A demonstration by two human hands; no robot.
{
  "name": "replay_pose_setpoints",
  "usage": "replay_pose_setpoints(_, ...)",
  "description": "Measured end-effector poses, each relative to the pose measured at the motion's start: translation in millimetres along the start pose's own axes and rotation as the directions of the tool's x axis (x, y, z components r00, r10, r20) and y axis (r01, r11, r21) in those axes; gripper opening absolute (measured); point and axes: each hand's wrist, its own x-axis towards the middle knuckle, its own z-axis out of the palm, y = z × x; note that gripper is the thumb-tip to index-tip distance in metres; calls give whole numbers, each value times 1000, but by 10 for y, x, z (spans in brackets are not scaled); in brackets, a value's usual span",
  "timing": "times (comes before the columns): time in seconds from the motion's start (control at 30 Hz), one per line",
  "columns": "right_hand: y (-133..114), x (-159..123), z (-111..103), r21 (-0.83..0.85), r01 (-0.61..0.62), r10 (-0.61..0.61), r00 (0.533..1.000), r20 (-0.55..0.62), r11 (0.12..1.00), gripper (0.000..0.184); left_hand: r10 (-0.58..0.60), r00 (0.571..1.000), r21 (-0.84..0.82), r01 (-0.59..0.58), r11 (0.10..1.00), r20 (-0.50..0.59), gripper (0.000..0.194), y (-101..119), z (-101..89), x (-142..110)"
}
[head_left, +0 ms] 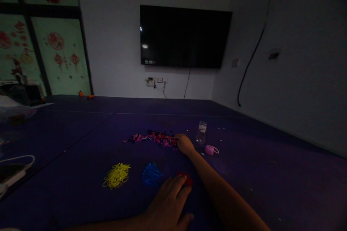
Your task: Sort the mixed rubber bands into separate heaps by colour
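My left hand (169,202) lies low over a small pile of red rubber bands (187,179), its fingers stretched out and partly covering the pile. To its left are a heap of blue rubber bands (151,174) and a heap of yellow rubber bands (118,175). Farther out, my right hand (185,145) reaches the right end of a long, mixed pile of pink, red and black rubber bands (159,138). Its fingers are drawn together at the pile; whatever is between the fingertips is hidden.
A clear plastic bottle (201,133) stands right of my right hand, beside a pink cap (210,149) with a loop. White-rimmed object (16,180) sits at the left edge. Small white scraps dot the purple surface (257,158). A television (185,38) hangs on the far wall.
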Motion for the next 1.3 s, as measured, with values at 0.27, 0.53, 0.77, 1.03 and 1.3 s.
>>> replay_pose_setpoints(0.27, 55, 26, 55, 32, 55, -56, 998, 9, 998, 42, 8, 1000, -15, -8, 1000, 5, 63, -4, -12, 22)
replay_pose_setpoints(0.53, 45, 30, 49, 27, 125, -125, 992, -14, 992, 43, 33, 999, 0, -33, 999, -24, 62, -34, 33, 21)
replay_pose_setpoints(0.77, 25, 3, 4, 150, 139, -108, 974, -201, 979, 35, 14, 1000, -14, -14, 1000, -6, 63, -24, 21, 26)
replay_pose_setpoints(1.03, 27, -13, -9, 250, 23, 43, 966, -254, 968, 30, 40, 999, -23, -41, 999, -29, 63, -42, 39, 32)
replay_pose_setpoints(1.3, -15, -17, -72, 183, -39, 72, 982, -177, 982, 29, 16, 1000, -10, -16, 1000, 1, 63, 6, -16, 20)
